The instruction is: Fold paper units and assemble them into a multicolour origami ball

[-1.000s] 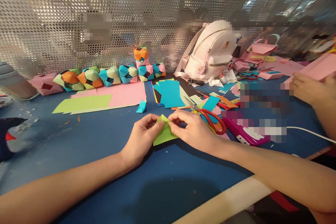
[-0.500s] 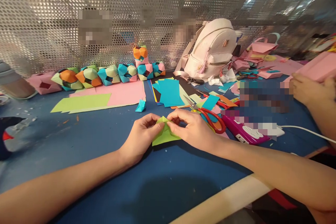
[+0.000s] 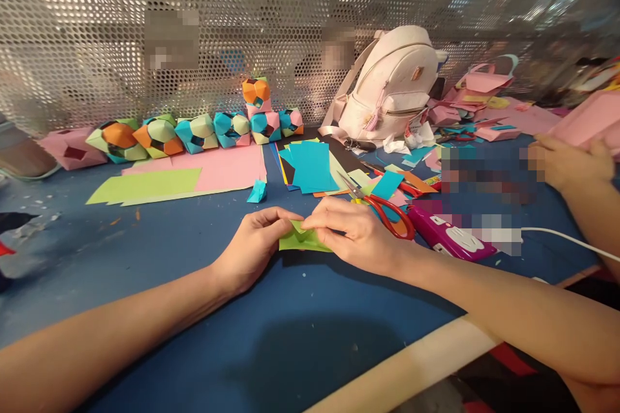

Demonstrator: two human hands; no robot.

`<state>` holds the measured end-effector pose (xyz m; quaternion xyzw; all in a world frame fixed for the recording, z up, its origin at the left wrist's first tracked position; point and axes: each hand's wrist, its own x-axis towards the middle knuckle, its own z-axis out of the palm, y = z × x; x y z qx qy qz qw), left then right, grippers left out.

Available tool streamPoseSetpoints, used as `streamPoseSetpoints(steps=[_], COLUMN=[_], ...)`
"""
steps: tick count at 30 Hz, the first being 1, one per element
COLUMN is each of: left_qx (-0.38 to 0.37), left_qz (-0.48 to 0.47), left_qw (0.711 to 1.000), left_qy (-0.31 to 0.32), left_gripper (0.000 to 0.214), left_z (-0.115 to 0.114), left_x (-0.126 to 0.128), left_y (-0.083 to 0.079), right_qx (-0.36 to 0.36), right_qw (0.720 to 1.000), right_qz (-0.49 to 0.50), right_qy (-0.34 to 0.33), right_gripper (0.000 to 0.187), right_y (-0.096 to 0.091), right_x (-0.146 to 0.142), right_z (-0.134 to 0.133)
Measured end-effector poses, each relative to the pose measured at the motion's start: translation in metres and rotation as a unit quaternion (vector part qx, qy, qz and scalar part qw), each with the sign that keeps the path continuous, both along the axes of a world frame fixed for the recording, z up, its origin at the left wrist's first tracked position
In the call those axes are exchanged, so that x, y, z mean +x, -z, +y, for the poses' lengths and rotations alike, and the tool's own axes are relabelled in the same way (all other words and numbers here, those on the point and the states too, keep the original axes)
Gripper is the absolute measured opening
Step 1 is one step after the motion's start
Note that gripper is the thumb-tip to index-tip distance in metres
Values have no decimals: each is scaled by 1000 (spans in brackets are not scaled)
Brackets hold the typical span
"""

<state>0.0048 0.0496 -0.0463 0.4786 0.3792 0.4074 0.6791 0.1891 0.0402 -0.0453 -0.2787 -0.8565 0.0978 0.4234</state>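
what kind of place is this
Probably a shared paper-craft or origami worktable. A row of folded multicoloured paper cubes lines the perforated metal screen, loose coloured paper sheets and red-handled scissors litter the blue tabletop, and both hands fold a green paper piece.

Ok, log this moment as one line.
left hand: pinching small folded green paper piece | right hand: pinching same piece | red-handled scissors: beside right hand, untouched

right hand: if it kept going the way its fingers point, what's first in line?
The right hand points left across the table, fingertips on the green paper. Going on, it would cross that paper and meet the left hand, which pinches the same piece from the other side. They look almost touching; exact gap unclear.
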Motion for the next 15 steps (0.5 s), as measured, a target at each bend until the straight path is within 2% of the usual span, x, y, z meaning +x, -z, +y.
streamPoseSetpoints(steps=[9, 15], left_qx=[-22, -8], left_qz=[-4, 0], left_qw=[1000, 1000], left_qy=[-12, -7], left_gripper=[11, 16], left_z=[-2, -1], left_x=[1, -1], left_y=[-2, -2], right_qx=[104, 165], right_qw=[992, 977], right_qz=[-71, -129], right_qy=[0, 35], right_gripper=[24, 23], right_y=[2, 2], right_x=[4, 4], right_z=[1, 1])
